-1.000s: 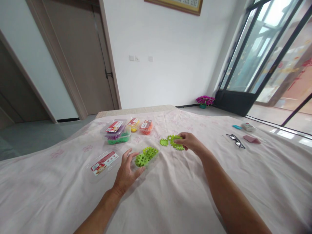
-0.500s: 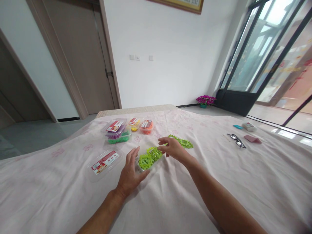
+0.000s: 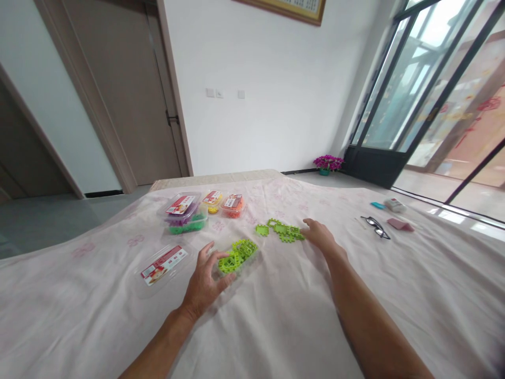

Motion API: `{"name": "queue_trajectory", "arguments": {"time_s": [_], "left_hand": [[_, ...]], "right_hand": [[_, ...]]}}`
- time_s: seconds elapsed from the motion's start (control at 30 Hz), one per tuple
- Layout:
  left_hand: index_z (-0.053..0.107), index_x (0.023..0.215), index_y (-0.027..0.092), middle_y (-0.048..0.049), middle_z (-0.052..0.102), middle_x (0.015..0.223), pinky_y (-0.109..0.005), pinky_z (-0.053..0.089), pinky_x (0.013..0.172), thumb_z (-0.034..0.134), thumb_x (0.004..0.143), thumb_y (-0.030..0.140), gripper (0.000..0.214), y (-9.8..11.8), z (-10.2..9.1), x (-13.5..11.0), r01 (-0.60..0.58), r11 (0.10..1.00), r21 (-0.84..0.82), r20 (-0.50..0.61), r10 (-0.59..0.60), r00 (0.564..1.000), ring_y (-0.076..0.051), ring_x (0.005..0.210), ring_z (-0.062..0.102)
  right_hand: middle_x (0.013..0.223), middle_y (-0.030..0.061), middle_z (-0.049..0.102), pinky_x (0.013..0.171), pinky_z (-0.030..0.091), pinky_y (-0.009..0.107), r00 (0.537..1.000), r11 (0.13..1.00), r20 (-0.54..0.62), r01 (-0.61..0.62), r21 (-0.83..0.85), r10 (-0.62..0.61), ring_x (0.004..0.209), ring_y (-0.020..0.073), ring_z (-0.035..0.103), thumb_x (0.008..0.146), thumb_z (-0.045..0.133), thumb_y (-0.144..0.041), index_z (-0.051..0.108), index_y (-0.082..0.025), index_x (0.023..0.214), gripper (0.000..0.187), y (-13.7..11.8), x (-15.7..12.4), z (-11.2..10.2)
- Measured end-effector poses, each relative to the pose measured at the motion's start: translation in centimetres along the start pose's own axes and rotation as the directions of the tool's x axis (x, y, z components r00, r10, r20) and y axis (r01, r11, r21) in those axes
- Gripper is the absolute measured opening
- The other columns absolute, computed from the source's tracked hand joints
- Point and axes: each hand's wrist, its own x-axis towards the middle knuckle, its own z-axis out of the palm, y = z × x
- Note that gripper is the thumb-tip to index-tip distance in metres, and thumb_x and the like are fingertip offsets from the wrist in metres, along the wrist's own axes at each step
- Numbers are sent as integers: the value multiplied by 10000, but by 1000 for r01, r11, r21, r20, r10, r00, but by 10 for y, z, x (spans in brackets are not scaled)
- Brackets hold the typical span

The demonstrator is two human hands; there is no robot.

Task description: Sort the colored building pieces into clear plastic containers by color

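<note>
A clear plastic box (image 3: 249, 261) holding lime-green toothed plastic pieces (image 3: 241, 251) lies in front of me. My left hand (image 3: 209, 273) is around its left end, thumb on the near side and a finger over the pieces inside. More flat lime-green pieces (image 3: 286, 231) are spread on the cloth beyond the box. My right hand (image 3: 321, 237) is at the right end of that group, fingers stretched out and seemingly touching the outermost piece. To the left, a clear lid (image 3: 163, 266) with a red and white label lies flat.
Behind the lid, a box of purple pieces (image 3: 180, 208) sits on one with green pieces (image 3: 187, 226). Beside them stand boxes with yellow pieces (image 3: 213, 202) and orange pieces (image 3: 233, 205). Glasses (image 3: 375, 227), a pink folded item (image 3: 400, 225) and a blue item (image 3: 377, 205) lie right.
My right hand has moved right, from above the box to the far side of the loose green pieces. These now lie more scattered, with one separate at the left. My left hand stays at the box.
</note>
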Motion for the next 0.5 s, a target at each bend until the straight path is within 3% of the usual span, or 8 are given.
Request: {"name": "queue_trajectory", "arguments": {"time_s": [0.2, 0.3, 0.5], "left_hand": [[667, 1150, 249, -126, 389, 1469, -547, 396, 1140, 702, 815, 433, 384, 1, 0, 0, 1, 1000, -14, -1, -1, 1000, -329, 1391, 435], [672, 1143, 247, -128, 398, 1461, -549, 401, 1135, 703, 810, 439, 385, 3, 0, 0, 1, 1000, -13, -7, -1, 1000, -337, 1396, 426], [670, 1148, 244, -129, 395, 1462, -554, 402, 1131, 706, 801, 440, 400, 4, -1, 0, 3, 1000, -13, -3, -3, 1000, -345, 1401, 410]], "right_hand": [[1243, 147, 679, 903, 450, 334, 996, 996, 51, 78, -35, -76, 1158, 304, 612, 808, 653, -317, 635, -195, 1319, 527, 4, 0, 16], [1203, 152, 677, 879, 445, 318, 996, 995, 37, 87, -40, -86, 1117, 295, 621, 794, 664, -305, 670, -188, 1254, 475, 2, 0, 17], [1206, 149, 644, 900, 441, 273, 996, 993, -10, 94, 65, -94, 1075, 244, 627, 721, 707, -198, 643, -151, 1275, 560, -2, 0, 11]]}}
